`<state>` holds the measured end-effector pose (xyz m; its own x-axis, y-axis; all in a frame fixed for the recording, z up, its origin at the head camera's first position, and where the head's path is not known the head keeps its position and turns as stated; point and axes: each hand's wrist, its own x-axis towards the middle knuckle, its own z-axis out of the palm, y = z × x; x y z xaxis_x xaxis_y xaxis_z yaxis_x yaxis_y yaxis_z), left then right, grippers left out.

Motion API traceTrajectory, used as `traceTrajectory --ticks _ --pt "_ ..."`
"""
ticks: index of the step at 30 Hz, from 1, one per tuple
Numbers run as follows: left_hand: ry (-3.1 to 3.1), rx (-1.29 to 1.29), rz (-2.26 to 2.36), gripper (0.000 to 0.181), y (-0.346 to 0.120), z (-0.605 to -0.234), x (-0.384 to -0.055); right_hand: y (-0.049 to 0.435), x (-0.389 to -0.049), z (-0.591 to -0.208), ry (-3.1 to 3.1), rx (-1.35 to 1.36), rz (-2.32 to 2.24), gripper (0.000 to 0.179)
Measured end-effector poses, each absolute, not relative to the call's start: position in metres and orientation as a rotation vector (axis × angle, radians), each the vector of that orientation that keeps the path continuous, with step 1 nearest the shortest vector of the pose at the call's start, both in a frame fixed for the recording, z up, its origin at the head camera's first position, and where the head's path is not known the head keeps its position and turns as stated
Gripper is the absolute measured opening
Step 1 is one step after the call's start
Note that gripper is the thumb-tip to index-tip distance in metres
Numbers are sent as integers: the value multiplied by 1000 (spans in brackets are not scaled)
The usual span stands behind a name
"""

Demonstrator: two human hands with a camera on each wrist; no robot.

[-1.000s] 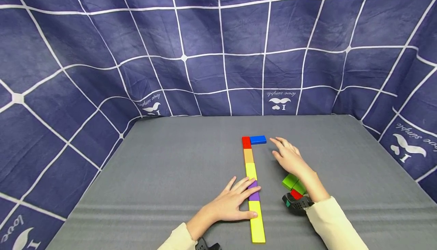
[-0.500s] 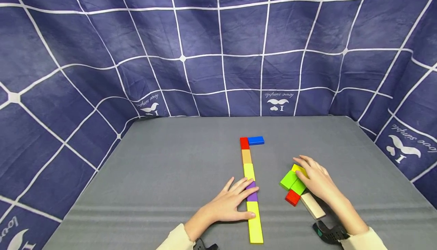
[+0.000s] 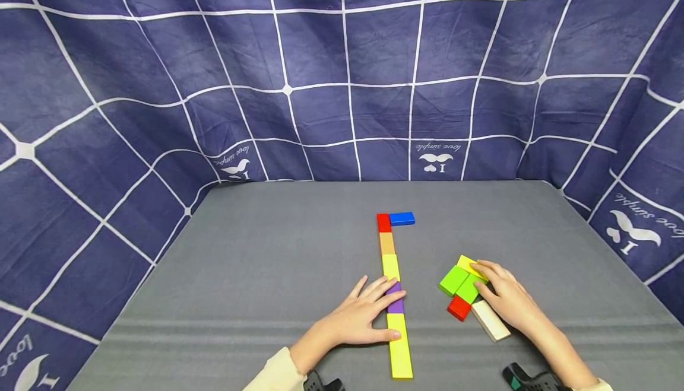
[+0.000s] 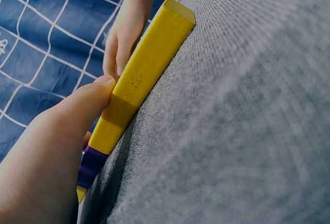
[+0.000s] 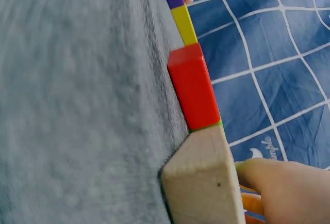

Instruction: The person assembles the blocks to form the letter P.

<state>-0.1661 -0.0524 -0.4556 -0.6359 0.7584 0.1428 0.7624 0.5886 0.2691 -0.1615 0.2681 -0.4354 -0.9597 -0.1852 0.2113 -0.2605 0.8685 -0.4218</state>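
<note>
A straight row of blocks runs away from me in the head view: a long yellow block, a purple block, a shorter yellow block, a tan block and a red block. My left hand lies spread over the near part of this row, its thumb at the long yellow block's side. On the right, my right hand has loosely bent fingers at a yellow block and its thumb by a green block; it partly hides both.
A blue block sits sideways against the row's far end. Around my right hand cluster another green block, a small red block and a pale wooden block. Behind the grey table hangs a blue checked curtain.
My right hand has come back from beside the blue block to the loose cluster, then shifted slightly right and nearer, uncovering more of the yellow block. My left hand has stayed on the row.
</note>
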Motion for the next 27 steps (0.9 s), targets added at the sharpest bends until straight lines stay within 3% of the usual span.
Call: traceTrajectory --ticks 16,27 --pt "-2807 -1347 -510 66 -52 -455 -167 255 -158 -433 -2830 317 558 35" --pt "-2809 -1343 -518 67 -53 -455 -167 255 -173 -429 -2880 303 594 37"
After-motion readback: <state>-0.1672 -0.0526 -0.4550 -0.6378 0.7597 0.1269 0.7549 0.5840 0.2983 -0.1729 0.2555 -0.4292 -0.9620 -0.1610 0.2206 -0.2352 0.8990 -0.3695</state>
